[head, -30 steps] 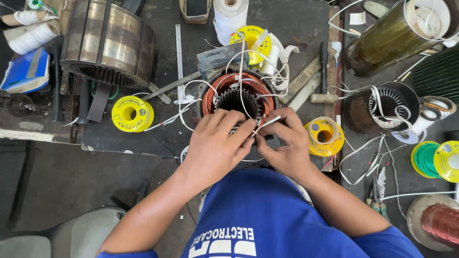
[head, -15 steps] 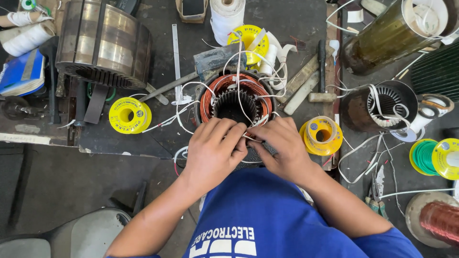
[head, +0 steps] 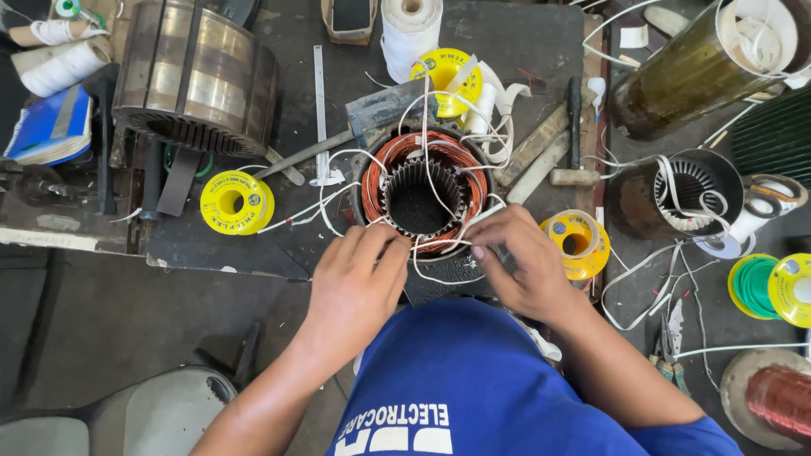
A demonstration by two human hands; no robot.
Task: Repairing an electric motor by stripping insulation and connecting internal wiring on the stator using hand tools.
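Note:
A small motor stator (head: 420,196) with copper windings stands on the dark workbench (head: 296,245) in front of me, white sleeved wires (head: 427,127) looping out of it. My left hand (head: 359,283) rests at the stator's near rim, fingers pinching white wire. At the near right rim, my right hand (head: 519,262) has its fingers closed on the same bundle of white wire (head: 448,245). The two hands are a little apart.
A large steel stator (head: 190,80) lies at the back left. Yellow tape rolls (head: 236,203) (head: 579,245) sit on either side. White cord spool (head: 410,29), hammer (head: 363,127), another stator (head: 676,194), a brass-coloured cylinder (head: 693,72), copper wire spool (head: 777,401) surround the bench.
My hands have drawn apart and slid toward me, uncovering more of the stator's windings; before, they were pressed together over its near rim.

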